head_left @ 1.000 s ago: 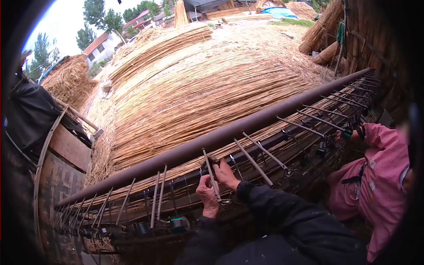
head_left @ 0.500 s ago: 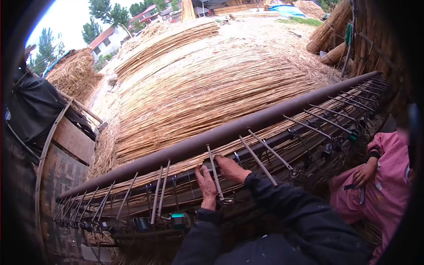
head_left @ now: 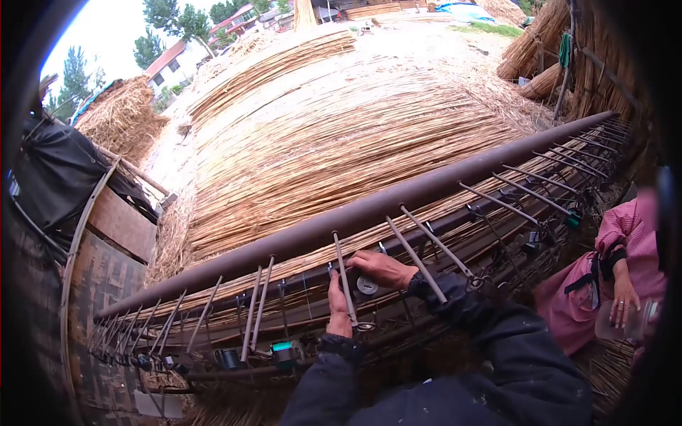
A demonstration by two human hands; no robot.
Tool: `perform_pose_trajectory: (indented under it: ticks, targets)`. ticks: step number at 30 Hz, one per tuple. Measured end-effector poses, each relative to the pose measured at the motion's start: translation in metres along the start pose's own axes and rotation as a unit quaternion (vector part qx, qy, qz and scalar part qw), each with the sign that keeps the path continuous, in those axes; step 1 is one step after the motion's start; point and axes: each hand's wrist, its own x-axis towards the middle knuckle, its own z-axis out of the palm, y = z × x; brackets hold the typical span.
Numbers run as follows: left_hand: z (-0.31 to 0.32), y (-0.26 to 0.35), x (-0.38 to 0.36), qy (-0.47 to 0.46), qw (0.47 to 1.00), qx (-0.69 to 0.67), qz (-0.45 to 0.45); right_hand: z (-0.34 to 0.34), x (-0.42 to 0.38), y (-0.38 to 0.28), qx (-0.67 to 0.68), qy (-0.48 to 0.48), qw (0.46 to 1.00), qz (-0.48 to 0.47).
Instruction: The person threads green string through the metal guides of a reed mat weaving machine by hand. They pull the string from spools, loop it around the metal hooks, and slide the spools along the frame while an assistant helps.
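My left hand [head_left: 339, 302] is raised against the dark rail [head_left: 316, 273], its closed fingers by a thin metal rod [head_left: 342, 273]. Just right of that rod, my right hand [head_left: 386, 268] has bent fingers pressed together at the rail. A round silver-grey disc [head_left: 366, 285] shows under the right hand. Whatever the fingertips hold is hidden or too small to name. Reed stalks [head_left: 298, 263] lie along the rail behind both hands. A green spool [head_left: 286, 346] hangs lower left of my left hand.
A long brown pipe [head_left: 426, 192] with several rods runs across the view. Beyond it, reeds [head_left: 341, 156] are spread over the ground. At right, another person's hand [head_left: 625, 295] is at a clear plastic container [head_left: 612, 321]. Reed bundles [head_left: 533, 50] stand at upper right.
My right hand has shifted slightly right, and the round disc now shows beneath it. My left hand stays by the rod. The other person's hand has moved down to a clear container.
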Motion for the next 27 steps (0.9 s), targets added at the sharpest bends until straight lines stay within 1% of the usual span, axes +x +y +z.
perform_pose_trajectory:
  ticks: [1,3,4,5,7,8,9,10,11,12,13,14,15,16,17,19,20,21,22,23,24,26,27]
  targets:
    - [-0.003,-0.002,0.003,0.0,1.0,0.0,-0.001,0.001,-0.002,-0.002,0.0,-0.001,1.0,0.001]
    - [-0.012,-0.004,0.014,0.017,0.998,0.056,-0.012,0.002,-0.007,-0.008,0.138,0.044,0.984,0.105]
    - [-0.022,-0.002,0.02,-0.009,0.993,0.115,-0.003,0.004,-0.006,-0.009,0.153,0.026,0.984,0.089]
    - [-0.03,-0.004,0.026,0.006,0.996,0.094,0.007,0.005,-0.01,-0.012,0.185,-0.023,0.979,0.088]
    - [-0.021,0.011,0.013,-0.021,0.995,0.091,0.023,0.012,-0.016,-0.018,0.045,-0.072,0.996,-0.04]
    - [-0.01,0.013,0.008,0.02,0.99,0.129,0.055,0.014,-0.021,-0.019,0.033,-0.071,0.996,-0.05]
    - [-0.009,0.015,0.002,0.019,0.99,0.13,0.053,0.012,-0.026,-0.022,0.033,-0.069,0.996,-0.048]
    - [-0.008,0.018,-0.004,0.003,0.985,0.163,0.055,0.009,-0.032,-0.025,0.109,0.038,0.992,0.05]
    - [-0.007,0.02,-0.009,-0.012,0.979,0.194,0.058,0.004,-0.038,-0.028,0.181,0.144,0.962,0.147]
    - [-0.013,0.022,-0.013,-0.05,0.961,0.26,0.082,-0.007,-0.04,-0.04,0.252,0.195,0.902,0.291]
    - [-0.016,0.022,-0.016,-0.051,0.961,0.259,0.081,-0.007,-0.044,-0.041,0.251,0.195,0.902,0.292]
    - [-0.019,0.02,-0.02,-0.076,0.927,0.356,0.087,-0.003,-0.049,-0.042,0.338,0.269,0.86,0.272]
    - [-0.022,0.018,-0.024,-0.101,0.883,0.448,0.093,0.003,-0.057,-0.042,0.42,0.338,0.805,0.247]
    - [-0.022,0.016,-0.028,-0.118,0.886,0.44,0.086,0.01,-0.065,-0.039,0.399,0.324,0.809,0.285]
    - [-0.023,0.016,-0.032,-0.12,0.886,0.439,0.086,0.017,-0.079,-0.043,0.397,0.326,0.809,0.285]
    - [-0.011,0.023,-0.048,-0.095,0.873,0.46,0.129,0.001,-0.081,-0.084,0.428,0.266,0.795,0.338]
    - [-0.007,0.026,-0.052,-0.086,0.881,0.443,0.14,0.012,-0.092,-0.082,0.326,0.258,0.855,0.309]
    - [-0.006,0.025,-0.053,-0.09,0.881,0.442,0.14,0.005,-0.098,-0.099,0.31,0.223,0.864,0.327]
    - [-0.007,0.024,-0.053,-0.075,0.942,0.313,0.096,-0.004,-0.1,-0.12,0.352,0.227,0.853,0.312]
    - [-0.007,0.023,-0.054,-0.057,0.981,0.178,0.048,-0.011,-0.101,-0.139,0.393,0.229,0.84,0.296]
    - [-0.005,0.025,-0.056,-0.041,0.985,0.16,0.046,-0.015,-0.105,-0.151,0.391,0.229,0.841,0.296]
    - [-0.002,0.02,-0.059,-0.038,0.986,0.159,0.036,-0.021,-0.114,-0.17,0.437,0.174,0.84,0.27]
    - [-0.001,0.016,-0.06,-0.033,0.986,0.16,0.027,-0.026,-0.116,-0.178,0.435,0.173,0.841,0.27]
